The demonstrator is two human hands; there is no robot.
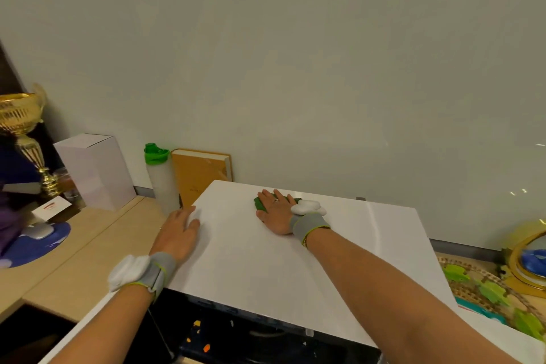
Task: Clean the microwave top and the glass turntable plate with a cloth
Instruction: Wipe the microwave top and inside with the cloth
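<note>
The white microwave top [266, 269] fills the middle of the view. My right hand [276, 213] lies flat on a folded green cloth [260, 204], pressing it onto the far part of the top; most of the cloth is hidden under the palm. My left hand [178, 233] rests open on the top's left edge, fingers spread, holding nothing. Both wrists wear grey bands with white pads. The microwave's dark front [251, 334] shows below the near edge. The glass turntable plate is not visible.
A frosted bottle with a green lid [161, 177] and a tan book [201, 174] stand just left of the microwave against the wall. A white box [94, 171], a gold trophy [23, 127] and a blue mouse pad [38, 242] sit further left. A globe [531, 260] and wicker tray [484, 292] lie right.
</note>
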